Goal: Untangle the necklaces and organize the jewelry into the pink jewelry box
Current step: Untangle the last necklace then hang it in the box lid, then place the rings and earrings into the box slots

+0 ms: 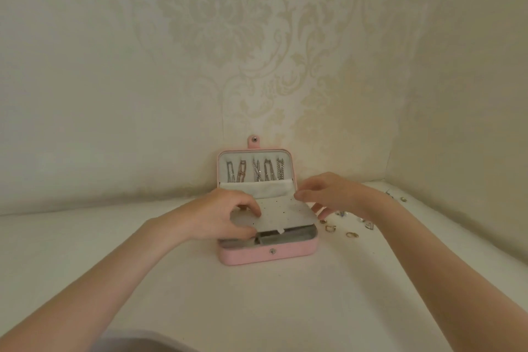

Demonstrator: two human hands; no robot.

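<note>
Head cam: both hands (228, 216) pinch earring panel (281, 214) over pink jewelry box (265, 256)

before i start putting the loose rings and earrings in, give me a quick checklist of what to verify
1. Pink jewelry box open, lid upright against the wall: ok.
2. Necklaces hung in separate strands inside the lid: ok, though the clasps are too small to judge.
3. Perforated earring flap clear of the tray: not ok, it lies half lowered over the compartments.
4. Hands free to pick up: not ok. The left hand pinches the flap's left edge; the right hand is at its right corner.
5. Loose rings and earrings within reach on the white surface, right of the box: ok.
6. Tray compartments empty: cannot tell, mostly hidden.
</note>
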